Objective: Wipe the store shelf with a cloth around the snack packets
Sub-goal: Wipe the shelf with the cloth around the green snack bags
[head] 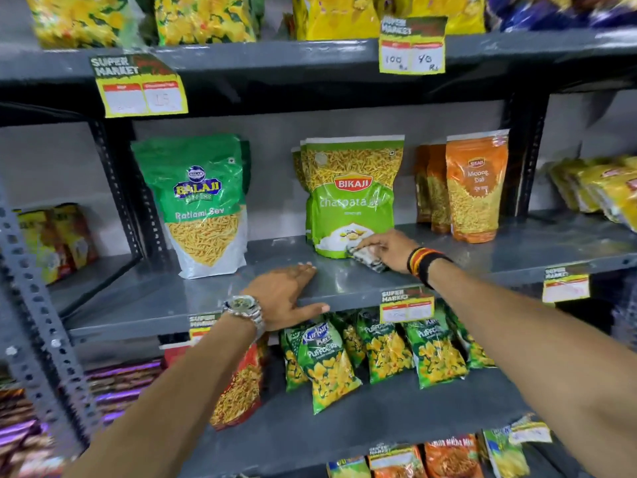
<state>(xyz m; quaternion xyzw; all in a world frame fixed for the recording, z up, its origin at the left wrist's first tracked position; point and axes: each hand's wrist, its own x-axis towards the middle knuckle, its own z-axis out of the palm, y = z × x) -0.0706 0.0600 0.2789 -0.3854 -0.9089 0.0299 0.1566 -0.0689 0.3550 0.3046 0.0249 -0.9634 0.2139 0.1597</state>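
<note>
The grey metal shelf point(220, 291) runs across the middle of the head view. My right hand point(387, 248) presses a crumpled black-and-white cloth point(367, 258) onto the shelf, right at the foot of a light green Bikaji packet point(351, 188). My left hand point(286, 294) lies flat on the shelf's front edge, fingers spread, thumb hanging over the lip, holding nothing. A dark green Balaji Ratlami Sev packet point(203, 205) stands upright to the left. Orange Moong Dal packets point(474, 188) stand to the right.
Price tags point(406, 305) hang from the shelf's front lip. Green puffcorn bags point(327, 363) and a red snack bag point(241, 384) fill the shelf below. Yellow packets point(599, 191) lie at the far right. A perforated metal upright point(38, 322) stands at the left.
</note>
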